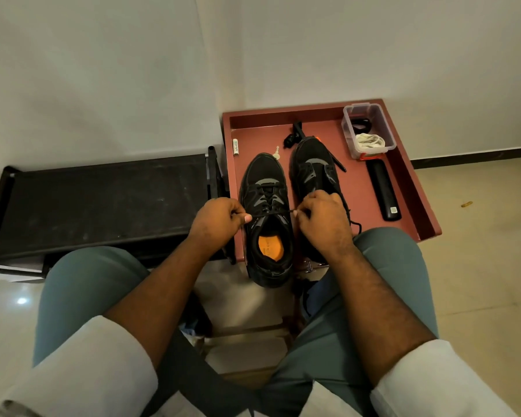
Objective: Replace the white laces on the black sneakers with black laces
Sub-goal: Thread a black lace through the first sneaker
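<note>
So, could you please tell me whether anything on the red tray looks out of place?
A small key and a battery lie loose on the red tray beyond the left sneaker, unrelated to lacing.

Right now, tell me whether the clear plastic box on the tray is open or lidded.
Open. The clear plastic box shows no lid on top, and white laces lie exposed inside it.
</note>
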